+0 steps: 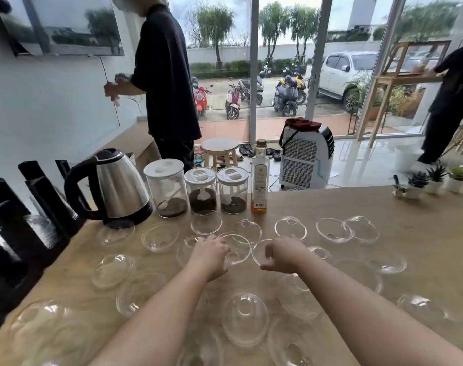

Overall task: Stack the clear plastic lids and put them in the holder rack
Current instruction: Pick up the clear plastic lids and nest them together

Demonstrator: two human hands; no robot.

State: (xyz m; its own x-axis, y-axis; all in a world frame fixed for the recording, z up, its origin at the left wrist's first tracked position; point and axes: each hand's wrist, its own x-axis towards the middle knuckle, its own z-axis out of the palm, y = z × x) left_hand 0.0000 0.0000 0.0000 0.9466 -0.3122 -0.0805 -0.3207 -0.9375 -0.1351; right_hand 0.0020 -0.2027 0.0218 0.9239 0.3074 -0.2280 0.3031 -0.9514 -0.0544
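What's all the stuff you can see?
table: one, light wood, front
lids: about twenty, clear, spread over the table
rack: one, black, table's left edge
kettle: one, steel and black, back left
jars: three, clear with white tops, right of kettle
bottle: one, clear, right of jars
plants: three, green in white pots, far right
cooler: one, white, floor by window
people: two, dark clothes, left and right background
left hand: over lids, centre; grip unclear
right hand: centre, grips one of the lids

Clear lids (246, 318) scattered on table (423, 260). Left hand (210, 256) over one, grip unclear; right hand (283, 256) grips lid (257, 253) rim. Kettle (119, 186) behind.
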